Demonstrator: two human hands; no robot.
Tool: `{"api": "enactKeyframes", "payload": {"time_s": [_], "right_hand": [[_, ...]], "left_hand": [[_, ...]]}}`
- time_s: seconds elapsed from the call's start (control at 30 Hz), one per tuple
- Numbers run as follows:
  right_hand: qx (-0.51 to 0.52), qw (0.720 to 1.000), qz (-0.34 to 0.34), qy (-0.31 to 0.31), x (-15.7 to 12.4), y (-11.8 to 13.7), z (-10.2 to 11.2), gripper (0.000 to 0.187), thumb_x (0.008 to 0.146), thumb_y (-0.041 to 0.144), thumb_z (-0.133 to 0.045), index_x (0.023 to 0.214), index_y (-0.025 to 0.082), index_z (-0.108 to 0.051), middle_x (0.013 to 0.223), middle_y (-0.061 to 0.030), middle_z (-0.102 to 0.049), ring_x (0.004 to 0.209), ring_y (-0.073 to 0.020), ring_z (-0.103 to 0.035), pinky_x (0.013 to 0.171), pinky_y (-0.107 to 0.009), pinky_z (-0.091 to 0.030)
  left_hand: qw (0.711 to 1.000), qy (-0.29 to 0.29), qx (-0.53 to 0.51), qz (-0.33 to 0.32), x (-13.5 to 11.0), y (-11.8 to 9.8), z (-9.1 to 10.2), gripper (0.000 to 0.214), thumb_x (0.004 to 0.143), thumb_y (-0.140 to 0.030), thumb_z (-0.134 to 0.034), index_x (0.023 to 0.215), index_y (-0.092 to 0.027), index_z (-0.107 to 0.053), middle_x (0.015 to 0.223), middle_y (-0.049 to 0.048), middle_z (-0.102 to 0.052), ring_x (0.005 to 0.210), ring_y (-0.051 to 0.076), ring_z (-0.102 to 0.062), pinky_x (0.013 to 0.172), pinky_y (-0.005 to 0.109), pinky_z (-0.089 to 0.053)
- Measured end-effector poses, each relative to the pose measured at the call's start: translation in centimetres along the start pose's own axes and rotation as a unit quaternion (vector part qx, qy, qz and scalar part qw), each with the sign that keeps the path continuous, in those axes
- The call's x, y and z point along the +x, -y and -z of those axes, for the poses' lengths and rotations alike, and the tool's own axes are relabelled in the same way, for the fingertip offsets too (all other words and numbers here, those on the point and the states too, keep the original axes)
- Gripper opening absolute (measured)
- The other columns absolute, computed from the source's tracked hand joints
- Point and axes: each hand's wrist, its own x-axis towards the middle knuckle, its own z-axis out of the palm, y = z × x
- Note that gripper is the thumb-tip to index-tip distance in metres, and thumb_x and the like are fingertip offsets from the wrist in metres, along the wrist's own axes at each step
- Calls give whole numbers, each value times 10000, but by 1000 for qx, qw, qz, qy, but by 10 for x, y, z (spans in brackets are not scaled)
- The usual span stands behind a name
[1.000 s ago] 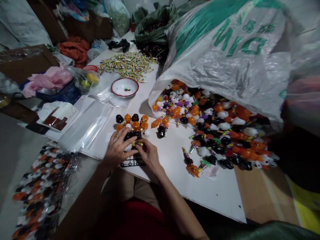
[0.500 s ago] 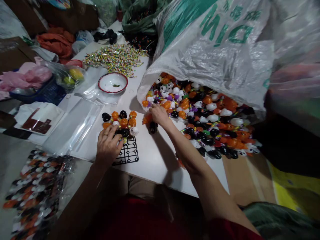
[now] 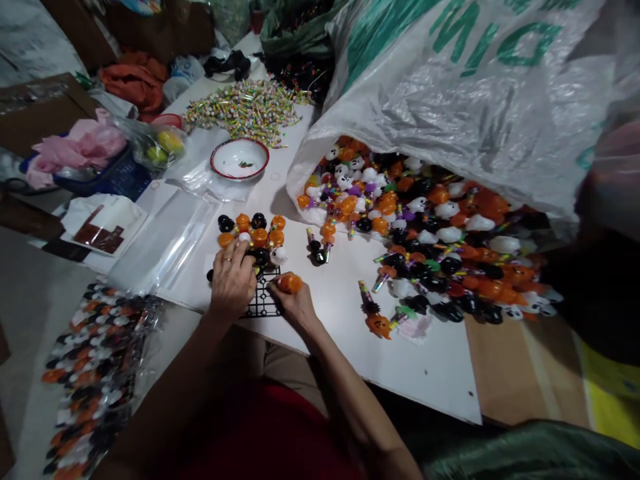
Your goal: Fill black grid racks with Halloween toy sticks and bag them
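A black grid rack [image 3: 263, 301] lies on the white board [image 3: 345, 333], its far half filled with orange, black and white toy heads [image 3: 256, 235]. My left hand [image 3: 231, 279] rests on the rack's left part, fingers curled over it, a ring on one finger. My right hand [image 3: 295, 300] pinches an orange pumpkin toy [image 3: 289, 283] right at the rack's right edge. A heap of the same toys [image 3: 425, 227] spills from a big white sack [image 3: 450, 100] on the right.
A red-rimmed white bowl [image 3: 239, 159] and a pile of small striped sticks [image 3: 245, 117] lie further back. Clear plastic bags [image 3: 165, 240] lie left of the rack. A packed bag of toys [image 3: 90, 373] sits at the lower left. Loose toys [image 3: 377, 323] lie nearby.
My right hand reached to the heap by the sack, then came back to the rack holding an orange pumpkin toy. My left hand stayed on the rack.
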Motion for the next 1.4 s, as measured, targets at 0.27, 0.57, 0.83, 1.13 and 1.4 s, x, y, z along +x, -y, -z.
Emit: {"api": "enactKeyframes", "payload": {"time_s": [0.27, 0.57, 0.83, 1.13, 1.4], "right_hand": [[-224, 969, 47, 91, 16, 5, -17, 140, 886, 254, -500, 952, 186, -603, 900, -72, -688, 798, -200, -632, 735, -283, -480], [-243, 950, 32, 195, 21, 31, 1, 177, 909, 205, -526, 1010, 141, -656, 933, -91, -714, 827, -199, -651, 733, -273, -467], [-449, 889, -88, -31, 105, 38, 87, 315, 941, 262, -517, 1181, 105, -644, 1067, -182, -719, 979, -279, -675, 816, -347, -484], [-148, 984, 67, -70, 27, 38, 58, 279, 893, 373, -577, 1065, 172, -670, 817, -26, -694, 673, -150, -620, 667, -260, -501], [-62, 986, 142, -59, 8, 14, 2, 202, 915, 323, -540, 1004, 197, -671, 944, -72, -701, 843, -187, -653, 784, -307, -534]], "left_hand": [[999, 3, -43, 0, 1, 9, -1, 224, 909, -209, -497, 1042, -169, -673, 1401, 141, -582, 1366, 321, -472, 1139, 521, -364], [999, 29, -23, -14, 3, 9, 4, 562, 906, -449, -566, 1411, -204, -528, 1544, 164, -420, 1415, 418, -376, 1134, 641, -276], [999, 8, -29, -32, 1, 10, 0, 549, 882, -440, -601, 1369, -192, -548, 1492, 143, -496, 1399, 389, -407, 1128, 601, -311], [996, 41, -32, -73, 28, -10, 26, 494, 930, -359, -539, 1396, -198, -510, 1544, 142, -430, 1437, 347, -366, 1185, 624, -158], [983, 98, -65, -138, 27, -2, 12, 433, 951, -342, -522, 1360, -205, -562, 1465, 152, -519, 1358, 326, -471, 1132, 585, -311]]}}
